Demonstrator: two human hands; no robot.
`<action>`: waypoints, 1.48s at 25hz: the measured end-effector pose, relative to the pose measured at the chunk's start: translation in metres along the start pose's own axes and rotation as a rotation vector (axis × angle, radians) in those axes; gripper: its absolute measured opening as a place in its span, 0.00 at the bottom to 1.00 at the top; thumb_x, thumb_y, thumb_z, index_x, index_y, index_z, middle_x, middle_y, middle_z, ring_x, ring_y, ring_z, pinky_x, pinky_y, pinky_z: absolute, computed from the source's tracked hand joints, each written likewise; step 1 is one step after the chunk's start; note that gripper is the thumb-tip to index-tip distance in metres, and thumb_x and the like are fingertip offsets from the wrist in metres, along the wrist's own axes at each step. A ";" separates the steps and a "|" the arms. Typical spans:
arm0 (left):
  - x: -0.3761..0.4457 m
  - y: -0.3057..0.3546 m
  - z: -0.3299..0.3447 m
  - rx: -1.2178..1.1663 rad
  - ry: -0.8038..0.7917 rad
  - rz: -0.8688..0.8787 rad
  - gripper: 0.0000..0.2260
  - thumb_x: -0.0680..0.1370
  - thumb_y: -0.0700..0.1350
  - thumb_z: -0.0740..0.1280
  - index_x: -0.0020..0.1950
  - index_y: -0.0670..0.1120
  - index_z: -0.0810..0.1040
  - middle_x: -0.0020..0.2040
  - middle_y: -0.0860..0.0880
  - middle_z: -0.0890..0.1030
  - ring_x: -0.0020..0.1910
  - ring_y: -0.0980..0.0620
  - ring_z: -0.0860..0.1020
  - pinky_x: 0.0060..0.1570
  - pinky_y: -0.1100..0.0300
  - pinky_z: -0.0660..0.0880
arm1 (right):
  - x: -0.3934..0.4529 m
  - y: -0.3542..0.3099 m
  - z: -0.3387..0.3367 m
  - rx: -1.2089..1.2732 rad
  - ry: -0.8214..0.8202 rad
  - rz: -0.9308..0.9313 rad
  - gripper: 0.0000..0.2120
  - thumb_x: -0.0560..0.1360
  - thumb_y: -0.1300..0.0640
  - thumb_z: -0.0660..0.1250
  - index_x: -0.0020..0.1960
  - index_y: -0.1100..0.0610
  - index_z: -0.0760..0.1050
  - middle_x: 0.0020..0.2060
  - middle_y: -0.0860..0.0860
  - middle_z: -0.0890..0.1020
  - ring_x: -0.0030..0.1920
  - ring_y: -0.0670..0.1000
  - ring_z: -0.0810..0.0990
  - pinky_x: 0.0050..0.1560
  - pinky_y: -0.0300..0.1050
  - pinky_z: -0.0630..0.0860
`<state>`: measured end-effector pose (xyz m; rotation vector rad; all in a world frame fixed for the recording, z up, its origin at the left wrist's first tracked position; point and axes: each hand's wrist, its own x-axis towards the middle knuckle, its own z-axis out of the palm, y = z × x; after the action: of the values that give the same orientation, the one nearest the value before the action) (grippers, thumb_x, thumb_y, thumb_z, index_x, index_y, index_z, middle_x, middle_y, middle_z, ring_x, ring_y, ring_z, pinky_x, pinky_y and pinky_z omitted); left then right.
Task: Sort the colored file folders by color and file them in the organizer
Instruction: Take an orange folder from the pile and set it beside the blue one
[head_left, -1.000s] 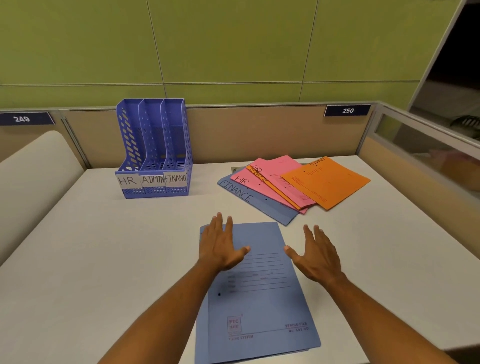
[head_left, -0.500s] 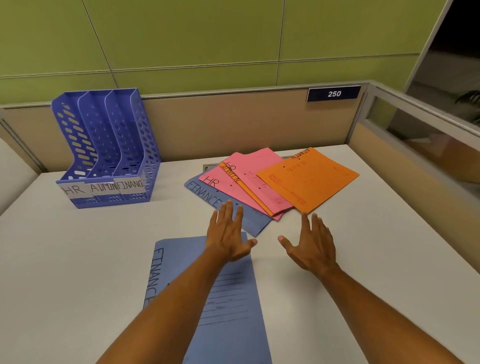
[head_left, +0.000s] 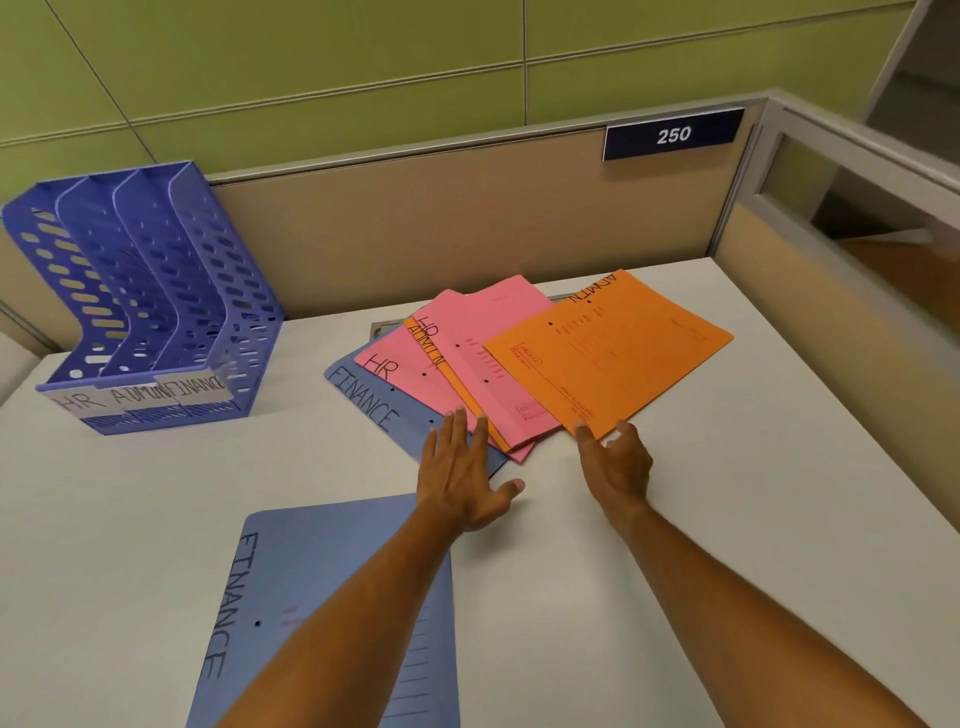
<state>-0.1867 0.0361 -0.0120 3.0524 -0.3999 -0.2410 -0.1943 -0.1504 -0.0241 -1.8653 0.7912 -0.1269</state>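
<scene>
A fanned pile of folders lies at the back of the white desk. On top is an orange ADMIN folder (head_left: 608, 353), under it two pink HR folders (head_left: 483, 332), another orange one and a blue FINANCE folder (head_left: 374, 402). My right hand (head_left: 615, 462) touches the orange folder's near corner with its fingertips. My left hand (head_left: 465, 470) lies flat, fingers spread, over the near edge of the pile. A separate blue FINANCE folder (head_left: 291, 587) lies near me under my left forearm. The blue organizer (head_left: 140, 306), labelled HR, ADMIN, FINANCE, stands at the back left with nothing in its slots.
A beige partition (head_left: 441, 218) with a 250 plate (head_left: 672, 135) runs behind the desk. A glass-topped divider (head_left: 852, 218) closes the right side. The white desk (head_left: 727, 519) extends to my right.
Both hands have moved forward from the near blue folder to the fanned pile. The view has shifted right, so the organizer now sits further left.
</scene>
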 end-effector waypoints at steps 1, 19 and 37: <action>0.003 0.000 0.001 -0.019 0.004 -0.017 0.43 0.74 0.69 0.54 0.79 0.46 0.43 0.79 0.40 0.43 0.78 0.43 0.41 0.76 0.46 0.42 | 0.006 -0.003 0.003 0.120 0.016 0.099 0.29 0.75 0.45 0.67 0.70 0.60 0.67 0.64 0.59 0.74 0.64 0.60 0.73 0.58 0.55 0.74; 0.012 -0.012 -0.004 -0.209 0.050 -0.135 0.43 0.69 0.70 0.53 0.78 0.46 0.57 0.78 0.42 0.55 0.77 0.42 0.54 0.74 0.46 0.54 | 0.041 -0.009 -0.009 0.808 -0.077 0.391 0.08 0.76 0.69 0.65 0.52 0.61 0.79 0.47 0.58 0.84 0.45 0.56 0.84 0.50 0.48 0.81; -0.026 -0.135 -0.063 -1.454 0.120 -0.473 0.12 0.83 0.43 0.56 0.62 0.42 0.75 0.52 0.41 0.81 0.51 0.43 0.81 0.50 0.53 0.78 | -0.044 -0.008 -0.038 0.721 -0.508 0.146 0.09 0.75 0.69 0.64 0.55 0.65 0.78 0.40 0.56 0.86 0.36 0.48 0.84 0.32 0.38 0.79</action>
<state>-0.1679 0.1750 0.0441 1.6429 0.3874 -0.2115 -0.2407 -0.1534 0.0114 -1.0800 0.4353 0.1391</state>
